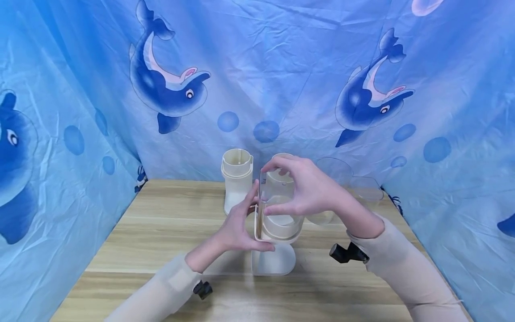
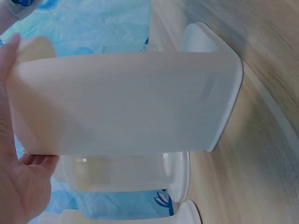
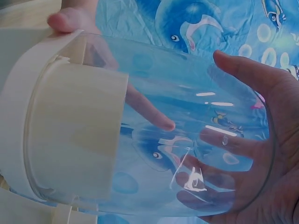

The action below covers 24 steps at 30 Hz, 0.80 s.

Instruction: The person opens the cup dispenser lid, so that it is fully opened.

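Note:
A white plastic stand (image 1: 277, 261) with a wide foot and a round collar is upright on the table. My left hand (image 1: 237, 230) grips the upper part of its flat back, thumb on one side and fingers on the other; the left wrist view shows this smooth back panel (image 2: 121, 102). Over the collar is a clear plastic container (image 3: 163, 70), its walls around the stand's inner cream cylinder (image 3: 79, 126). With spread, bent fingers, my right hand (image 1: 310, 185) holds the container's closed end. Whether its rim is fully seated cannot be told.
Behind and left stands a similar white stand (image 1: 237, 190). Another stand's top (image 1: 283, 155) shows partly behind my right hand. Clear plastic pieces (image 1: 368, 188) sit at the back right of the wooden table (image 1: 169, 232), before a blue dolphin-print cloth (image 1: 273, 80).

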Each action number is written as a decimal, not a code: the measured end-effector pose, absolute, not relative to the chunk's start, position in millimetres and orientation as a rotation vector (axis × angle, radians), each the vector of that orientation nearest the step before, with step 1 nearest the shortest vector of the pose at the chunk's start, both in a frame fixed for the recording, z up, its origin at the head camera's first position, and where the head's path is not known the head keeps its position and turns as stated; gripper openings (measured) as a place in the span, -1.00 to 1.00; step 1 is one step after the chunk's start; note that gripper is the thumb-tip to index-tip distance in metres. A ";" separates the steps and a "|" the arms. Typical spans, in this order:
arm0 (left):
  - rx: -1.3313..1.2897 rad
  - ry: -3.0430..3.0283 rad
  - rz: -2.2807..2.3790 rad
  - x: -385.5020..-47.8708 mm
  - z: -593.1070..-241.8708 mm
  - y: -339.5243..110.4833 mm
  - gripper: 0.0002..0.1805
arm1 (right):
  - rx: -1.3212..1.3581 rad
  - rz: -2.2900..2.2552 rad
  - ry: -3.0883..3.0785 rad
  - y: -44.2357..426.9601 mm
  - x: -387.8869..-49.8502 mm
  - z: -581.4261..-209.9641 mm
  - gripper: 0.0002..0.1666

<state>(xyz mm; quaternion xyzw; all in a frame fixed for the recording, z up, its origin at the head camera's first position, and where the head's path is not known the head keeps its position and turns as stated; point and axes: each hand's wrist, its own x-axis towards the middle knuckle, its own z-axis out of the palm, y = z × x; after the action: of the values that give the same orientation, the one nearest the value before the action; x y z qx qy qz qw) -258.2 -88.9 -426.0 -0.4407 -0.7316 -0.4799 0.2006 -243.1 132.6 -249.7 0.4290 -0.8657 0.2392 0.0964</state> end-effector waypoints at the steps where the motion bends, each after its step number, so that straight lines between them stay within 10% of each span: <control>1: -1.234 -2.067 -1.335 -257.5 -424.8 -89.2 0.66 | 1.274 0.708 -2.562 132.9 -243.1 -249.4 -0.14; 24: -1.246 -2.176 -1.420 -255.3 -421.3 -93.4 0.73 | 1.266 0.760 -2.584 132.2 -244.9 -247.3 -0.17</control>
<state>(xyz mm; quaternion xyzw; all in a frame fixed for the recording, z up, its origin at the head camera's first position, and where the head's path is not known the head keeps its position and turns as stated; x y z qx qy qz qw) -255.3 -93.4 -421.3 -0.4286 -0.7488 -0.4887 0.1294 -244.9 132.2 -247.3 0.4239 -0.8653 0.2545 0.0829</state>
